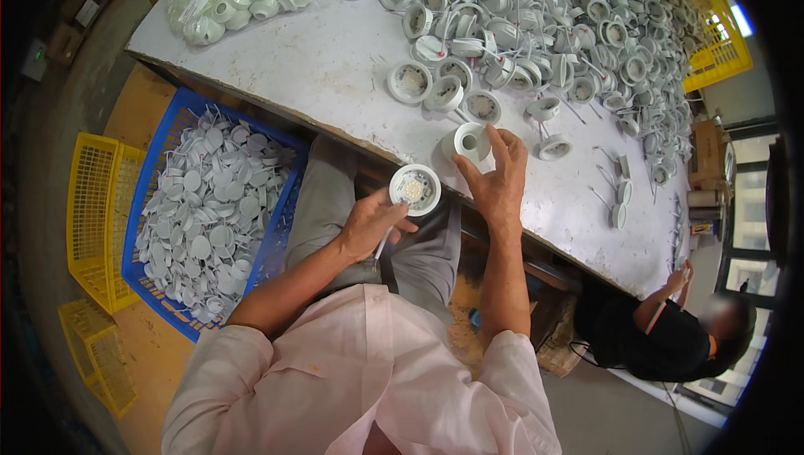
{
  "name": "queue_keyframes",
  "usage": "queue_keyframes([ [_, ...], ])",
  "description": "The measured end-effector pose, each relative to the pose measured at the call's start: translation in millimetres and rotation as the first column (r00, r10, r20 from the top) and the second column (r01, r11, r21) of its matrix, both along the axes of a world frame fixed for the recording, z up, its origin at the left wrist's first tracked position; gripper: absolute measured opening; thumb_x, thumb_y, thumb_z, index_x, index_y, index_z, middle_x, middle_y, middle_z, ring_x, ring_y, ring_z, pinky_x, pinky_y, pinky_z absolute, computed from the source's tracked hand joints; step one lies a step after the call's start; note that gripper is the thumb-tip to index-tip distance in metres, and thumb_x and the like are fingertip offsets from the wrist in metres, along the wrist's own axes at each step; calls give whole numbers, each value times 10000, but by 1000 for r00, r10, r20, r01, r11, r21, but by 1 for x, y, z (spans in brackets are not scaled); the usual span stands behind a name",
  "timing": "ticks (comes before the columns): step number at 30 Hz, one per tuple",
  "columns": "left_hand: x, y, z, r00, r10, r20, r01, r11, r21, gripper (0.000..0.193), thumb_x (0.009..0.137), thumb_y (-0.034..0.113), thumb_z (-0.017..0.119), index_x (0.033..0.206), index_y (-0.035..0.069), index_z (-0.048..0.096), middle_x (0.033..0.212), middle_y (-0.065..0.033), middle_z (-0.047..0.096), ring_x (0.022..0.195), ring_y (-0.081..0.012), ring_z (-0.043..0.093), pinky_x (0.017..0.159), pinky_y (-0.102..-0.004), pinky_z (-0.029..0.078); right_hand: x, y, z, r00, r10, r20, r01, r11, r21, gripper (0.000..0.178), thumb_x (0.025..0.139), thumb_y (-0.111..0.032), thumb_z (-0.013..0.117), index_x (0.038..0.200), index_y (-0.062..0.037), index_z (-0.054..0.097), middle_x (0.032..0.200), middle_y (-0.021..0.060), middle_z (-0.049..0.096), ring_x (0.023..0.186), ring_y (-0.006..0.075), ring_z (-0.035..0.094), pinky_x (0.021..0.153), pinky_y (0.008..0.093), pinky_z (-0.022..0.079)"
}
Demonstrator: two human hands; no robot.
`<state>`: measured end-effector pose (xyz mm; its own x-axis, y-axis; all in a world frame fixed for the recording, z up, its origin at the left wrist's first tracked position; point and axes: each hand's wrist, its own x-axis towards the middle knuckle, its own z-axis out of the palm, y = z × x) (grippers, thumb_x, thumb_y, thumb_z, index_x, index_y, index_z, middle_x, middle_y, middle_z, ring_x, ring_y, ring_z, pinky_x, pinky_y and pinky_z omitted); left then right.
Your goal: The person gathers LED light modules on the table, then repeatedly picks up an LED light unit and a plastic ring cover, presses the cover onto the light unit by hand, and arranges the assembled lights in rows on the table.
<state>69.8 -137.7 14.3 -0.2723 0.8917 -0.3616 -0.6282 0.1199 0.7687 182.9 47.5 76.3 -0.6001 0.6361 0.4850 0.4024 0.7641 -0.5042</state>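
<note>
Beside the white worktable's (335,78) edge, the left hand (368,227) grips a round LED downlight housing (432,193), probably light and stiff, best held by its rim, off the fragile LEDs. Above the tabletop, the right hand (501,183) pinches a white reflector cup (470,141), likely slippery, across its rim. The housing's thin cable (381,248) should flex easily.
</note>
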Motion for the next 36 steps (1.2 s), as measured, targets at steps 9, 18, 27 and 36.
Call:
queue_keyframes([
  [9, 0, 1, 2, 999, 0, 53, -1, 1000, 26, 274, 944, 124, 529, 1163, -39, 509, 1031, -131, 619, 822, -190, 656, 530, -208, 474, 7, 4, 1, 984, 21, -177, -55, 980, -191, 601, 653, -111, 826, 1195, -50, 573, 1099, 128, 549, 996, 247, 533, 849, 363, 444],
  [18, -1, 6, -3, 998, 30, 46, -33, 996, 81, 258, 937, 123, 545, 1147, -26, 527, 1019, -114, 633, 815, -176, 651, 530, -198, 429, 20, -26, 9, 972, 134, -195, -180, 953, -243, 621, 603, -37, 800, 1181, -48, 575, 1129, 145, 553, 1033, 262, 551, 850, 348, 458],
  [27, 8, 9, -5, 998, 61, -15, -59, 995, 77, 266, 898, 205, 606, 1071, 8, 565, 878, -55, 645, 676, -71, 584, 491, -185, 357, 18, -54, 1, 957, 282, -66, -288, 899, -329, 713, 578, -106, 847, 1225, -51, 553, 1223, 149, 487, 1114, 303, 496, 897, 380, 453],
  [36, 9, 10, -3, 987, 106, -123, -100, 994, 51, 271, 869, 247, 633, 995, 9, 601, 742, -31, 626, 570, -43, 501, 484, -190, 369, 21, -59, -7, 955, 226, -194, -292, 835, -466, 658, 644, -67, 802, 1248, -36, 542, 1208, 125, 514, 1032, 225, 544, 843, 333, 474],
])
